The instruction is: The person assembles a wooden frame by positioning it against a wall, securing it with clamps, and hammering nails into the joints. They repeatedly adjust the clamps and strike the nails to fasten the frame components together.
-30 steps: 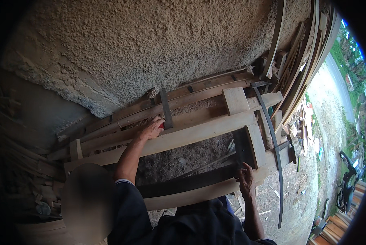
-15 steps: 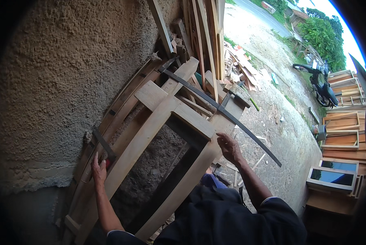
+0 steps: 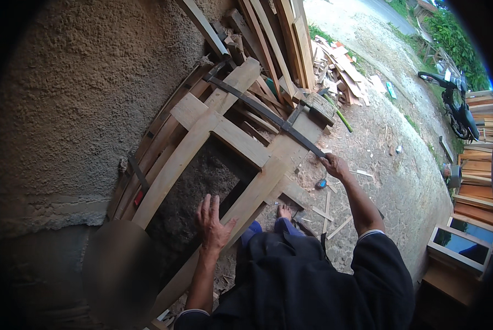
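Note:
A wooden frame [image 3: 241, 144] of thick pale timbers lies in front of me, tilted toward the wall side. Across its far end runs a long dark metal bar clamp [image 3: 257, 108], its jaw [image 3: 319, 116] at the right edge of the wood. My right hand [image 3: 336, 166] is wrapped round the near right end of the clamp's bar. Over the frame's opening my left hand [image 3: 215, 224] is open, fingers spread, its thumb beside the right-hand rail; whether it touches the wood I cannot tell. A second dark clamp [image 3: 138, 173] with a red part sits at the frame's left side.
A rough wall [image 3: 109, 82] rises on the left. Long boards [image 3: 282, 41] lean at the back near scrap wood [image 3: 342, 69]. A blue tape measure [image 3: 321, 183] and offcuts lie on the ground by my foot [image 3: 284, 211]. A motorcycle [image 3: 456, 104] stands far right. One lower-left patch is blurred.
My right hand has moved from above the frame's right rail onto the clamp bar. My left hand has left the far left clamp area and come right, over the opening.

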A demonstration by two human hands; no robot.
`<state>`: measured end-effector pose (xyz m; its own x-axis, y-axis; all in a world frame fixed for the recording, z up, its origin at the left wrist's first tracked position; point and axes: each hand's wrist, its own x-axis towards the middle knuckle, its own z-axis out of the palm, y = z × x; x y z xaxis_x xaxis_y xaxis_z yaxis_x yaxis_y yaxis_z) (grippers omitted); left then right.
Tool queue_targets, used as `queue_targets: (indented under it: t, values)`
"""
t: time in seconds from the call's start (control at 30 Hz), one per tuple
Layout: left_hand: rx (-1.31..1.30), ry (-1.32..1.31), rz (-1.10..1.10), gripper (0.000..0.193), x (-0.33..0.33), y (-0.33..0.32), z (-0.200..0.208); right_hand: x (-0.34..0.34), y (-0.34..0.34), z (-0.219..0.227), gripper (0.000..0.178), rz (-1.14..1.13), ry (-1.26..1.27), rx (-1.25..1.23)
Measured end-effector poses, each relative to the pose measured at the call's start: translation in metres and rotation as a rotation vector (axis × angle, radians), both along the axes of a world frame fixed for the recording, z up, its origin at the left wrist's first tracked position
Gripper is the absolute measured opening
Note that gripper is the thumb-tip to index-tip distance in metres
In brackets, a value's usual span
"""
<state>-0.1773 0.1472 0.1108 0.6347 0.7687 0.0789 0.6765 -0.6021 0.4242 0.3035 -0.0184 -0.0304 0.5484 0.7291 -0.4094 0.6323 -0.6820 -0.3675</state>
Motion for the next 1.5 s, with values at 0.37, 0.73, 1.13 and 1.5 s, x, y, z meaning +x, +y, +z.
queue_targets:
  t: [0.37,0.73,1.13,1.5]
  values:
    - [0.112,0.11,-0.014,0.116,0.16,-0.052,-0.06,0.006,0.004,0.0,0.048,0.052,0.126,0.115]
    - [0.18,0.199,-0.01,0.103,0.17,-0.083,-0.074,0.018,0.011,-0.003,0.049,0.136,0.183,0.161]
    - [0.06,0.043,-0.027,0.088,0.15,-0.09,-0.045,0.007,0.014,0.012,0.056,0.142,0.23,0.38]
    - [-1.104,-0.976,0.241,0.064,0.181,-0.097,-0.057,-0.075,-0.053,0.083,0.049,0.002,0.261,0.352]
